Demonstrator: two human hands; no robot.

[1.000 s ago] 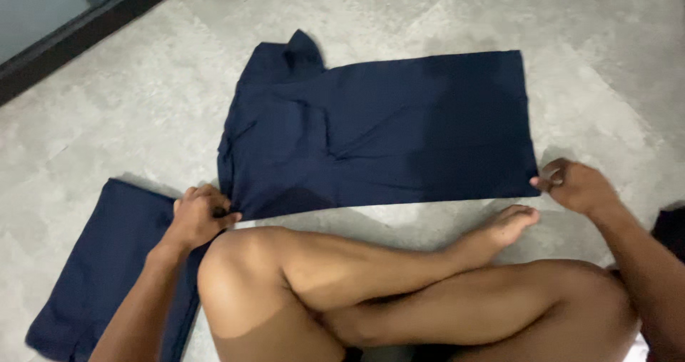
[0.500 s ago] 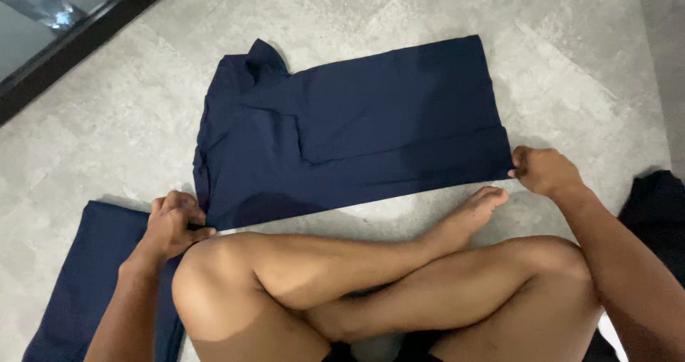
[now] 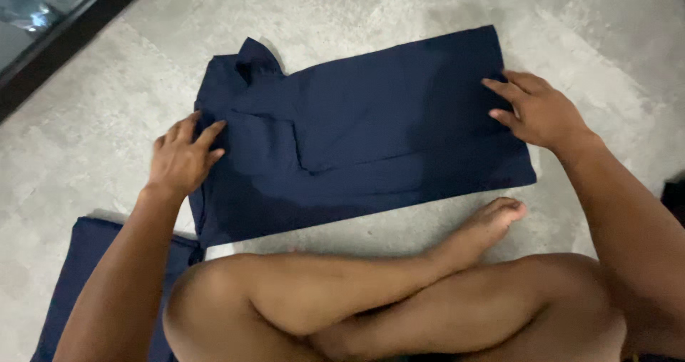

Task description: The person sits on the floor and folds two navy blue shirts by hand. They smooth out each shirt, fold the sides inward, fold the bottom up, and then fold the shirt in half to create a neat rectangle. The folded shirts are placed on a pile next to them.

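A dark navy shirt (image 3: pixel 371 133) lies folded flat on the grey floor, its collar toward the upper left. My left hand (image 3: pixel 182 155) rests flat on the shirt's left edge, just below the collar. At the shirt's right edge my right hand (image 3: pixel 539 108) presses down with fingers spread. Neither hand grips the cloth; both lie on top of it.
My crossed bare legs (image 3: pixel 399 298) sit just in front of the shirt, one foot (image 3: pixel 492 219) near its lower right corner. Another folded navy cloth (image 3: pixel 78 276) lies at lower left. A dark frame (image 3: pixel 57 41) runs across the upper left corner.
Both hands have left the near corners of the shirt and moved up onto its left and right edges. The shirt now lies flatter.
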